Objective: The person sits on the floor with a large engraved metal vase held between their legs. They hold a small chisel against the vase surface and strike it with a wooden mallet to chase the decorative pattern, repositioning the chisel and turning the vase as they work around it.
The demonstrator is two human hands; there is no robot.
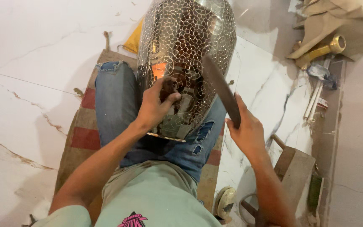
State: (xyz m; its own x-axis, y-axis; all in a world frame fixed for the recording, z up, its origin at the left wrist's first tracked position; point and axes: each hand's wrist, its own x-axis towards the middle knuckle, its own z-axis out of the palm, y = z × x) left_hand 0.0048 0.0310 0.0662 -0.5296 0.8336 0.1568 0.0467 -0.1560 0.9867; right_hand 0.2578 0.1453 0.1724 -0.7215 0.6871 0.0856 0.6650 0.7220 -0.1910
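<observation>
Resting across the person's jeans-clad lap (114, 105), a large egg-shaped metal vessel (190, 46) of openwork wire rings lies tilted, its open rim toward the body and its rounded end pointing away. The left hand (156, 107) presses against the lower part of the vessel's wall, its grip closed on a small dark tool (169, 89) held against the mesh; what kind of tool it is cannot be told. The right hand (246, 130) is raised just beside the vessel, its grip wrapped around the lower end of a long flat dark bar (221, 90), perhaps a file or a beater, which slants up across the front of the mesh. Whether the bar touches the vessel cannot be told.

The person sits on a woven mat (85, 126) with red stripes, spread over a white marble floor (30, 63) with brown veins. A yellow cloth (134, 40) shows behind the vessel. To the right, near the right arm, stands a wooden block (295, 164) with a green-bristled brush (314, 191) beside it. Farther off lie a brass fitting (328, 47), some pale rods (314, 101) and crumpled brown paper (337, 21). A round tin (225, 201) sits on the floor close to the right elbow.
</observation>
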